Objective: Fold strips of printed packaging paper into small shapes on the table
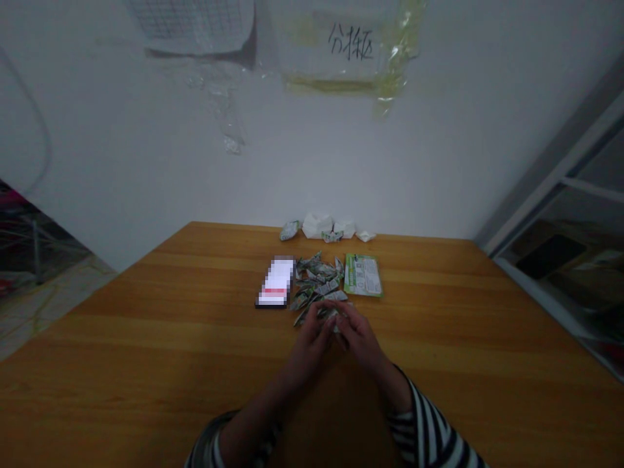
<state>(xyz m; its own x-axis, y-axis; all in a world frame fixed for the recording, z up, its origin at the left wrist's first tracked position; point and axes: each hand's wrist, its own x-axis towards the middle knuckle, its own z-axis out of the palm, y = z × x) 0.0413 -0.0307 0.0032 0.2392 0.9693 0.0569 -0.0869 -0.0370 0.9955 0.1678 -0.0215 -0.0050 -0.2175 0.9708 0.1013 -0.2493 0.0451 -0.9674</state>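
Both hands on a crumpled wrapper, front edge of pile

Left hand (313, 333) and right hand (359, 333) meet at the near edge of the wrapper pile (319, 278). Fingers half curled on both, thumbs nearly together; a small crumpled wrapper (336, 327) is pinched between them (fingertips partly hidden, can't tell exactly which ones grip). Striped sleeves (429, 422) on both arms.

Pile: loose heap of creased, printed green-and-white wrappers, directly beyond the hands on the wooden table (439, 312). Smartphone (276, 281) just left of it, screen lit, content pixelated. Right of the pile, a flat green-and-white printed packet (363, 275), lying near it.

Back of the table, by the wall (331, 169): row of stuff. Left to right, a crumpled printed packet (289, 230), a big white tissue wad (317, 225), a small printed scrap (332, 236) in front, a second white wad (345, 228), a little white scrap (365, 236).

Wall has a taped handwritten sign (351, 45) and a gridded sheet (195, 23) to its left. Shelving (565, 195) along the right side.
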